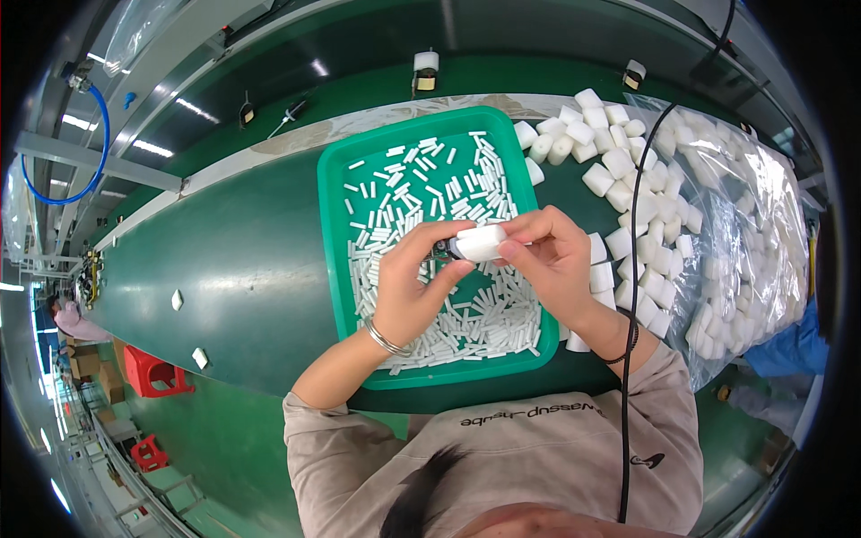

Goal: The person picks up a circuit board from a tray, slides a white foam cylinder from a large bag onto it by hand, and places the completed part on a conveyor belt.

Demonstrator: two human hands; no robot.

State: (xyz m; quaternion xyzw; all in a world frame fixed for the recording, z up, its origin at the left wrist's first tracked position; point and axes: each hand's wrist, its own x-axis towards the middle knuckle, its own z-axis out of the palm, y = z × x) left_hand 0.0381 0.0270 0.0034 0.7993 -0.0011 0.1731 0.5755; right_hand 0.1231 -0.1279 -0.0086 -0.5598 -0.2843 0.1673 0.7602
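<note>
Both my hands meet above a green tray [334, 269] that holds many short white sticks [439, 334]. My left hand [405, 273] pinches a small dark piece [440, 250] between thumb and fingers; its exact kind is partly hidden by the fingers. Against its right end sits a white, soft-looking block [480, 243], which the fingers and thumb of my right hand [554, 260] grip from the other side. A heap of similar white blocks [619, 163] lies on the green table just right of the tray.
A see-through plastic bag [744, 242] full of white blocks lies at the right. A black cable [630, 359] hangs down in front of it. Small dark items, one topped with white [425, 72], stand along the far green belt. Red stools [154, 372] are at the lower left.
</note>
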